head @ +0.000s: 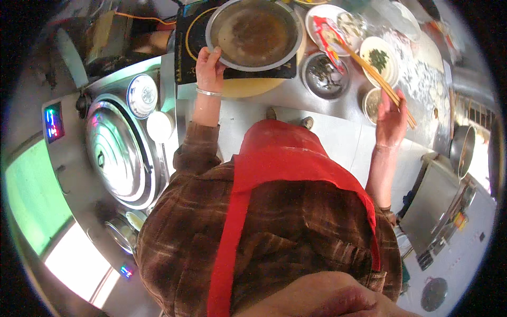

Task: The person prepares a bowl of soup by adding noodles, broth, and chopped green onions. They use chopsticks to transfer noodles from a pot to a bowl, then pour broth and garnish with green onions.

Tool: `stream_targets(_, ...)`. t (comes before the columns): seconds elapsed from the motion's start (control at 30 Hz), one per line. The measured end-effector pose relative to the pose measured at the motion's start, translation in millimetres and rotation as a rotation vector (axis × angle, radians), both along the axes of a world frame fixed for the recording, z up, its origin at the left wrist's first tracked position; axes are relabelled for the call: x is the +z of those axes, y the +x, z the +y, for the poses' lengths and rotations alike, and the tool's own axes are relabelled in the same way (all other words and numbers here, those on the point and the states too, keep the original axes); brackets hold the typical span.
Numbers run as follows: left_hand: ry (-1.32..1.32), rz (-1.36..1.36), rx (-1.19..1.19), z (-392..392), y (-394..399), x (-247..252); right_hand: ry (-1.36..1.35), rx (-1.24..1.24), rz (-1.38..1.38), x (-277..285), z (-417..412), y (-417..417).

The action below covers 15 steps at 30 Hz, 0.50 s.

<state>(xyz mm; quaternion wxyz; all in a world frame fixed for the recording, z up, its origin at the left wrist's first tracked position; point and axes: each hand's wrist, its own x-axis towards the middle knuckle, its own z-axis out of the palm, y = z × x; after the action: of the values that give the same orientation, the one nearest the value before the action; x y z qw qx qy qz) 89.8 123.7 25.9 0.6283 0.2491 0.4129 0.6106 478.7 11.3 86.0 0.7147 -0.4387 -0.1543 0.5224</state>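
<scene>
My left hand [210, 68] grips the near left rim of a wide round metal pan [255, 33] with brownish contents, on a black induction cooktop [185, 71]. In my right hand [390, 119] is a pair of long wooden chopsticks [372, 71], their tips over a red plastic packet [326, 35]. That packet lies across a white plate [313, 18] and reaches over a metal bowl [326, 75] with dark bits in it. Beside the chopsticks stands a bowl of chopped greens [377, 59]. A small bowl of pale seasoning [371, 105] sits just left of my right hand.
Flour covers part of the steel counter [424, 79] at right. To the left are a large lidded steel pot [117, 150], a blue-and-white bowl [142, 95] and a white bowl [160, 126]. A cleaver-like blade [71, 57] stands at far left. A wok [462, 152] is at far right.
</scene>
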Motion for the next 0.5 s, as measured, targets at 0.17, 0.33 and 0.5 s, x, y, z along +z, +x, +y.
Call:
stream_targets(0.17, -0.023, -0.076, 0.156, 14, -23, -25, -0.059, 0.292, -0.111, 10, 65, -106)
stream_targets(0.33, -0.026, -0.039, 0.168, 24, -37, -25, -0.055, 0.469, -0.047, -11, 94, -168)
stream_targets(0.5, -0.05, 0.197, 0.161, 27, -50, -38, -0.085, 0.545, -0.1, -18, 99, -191)
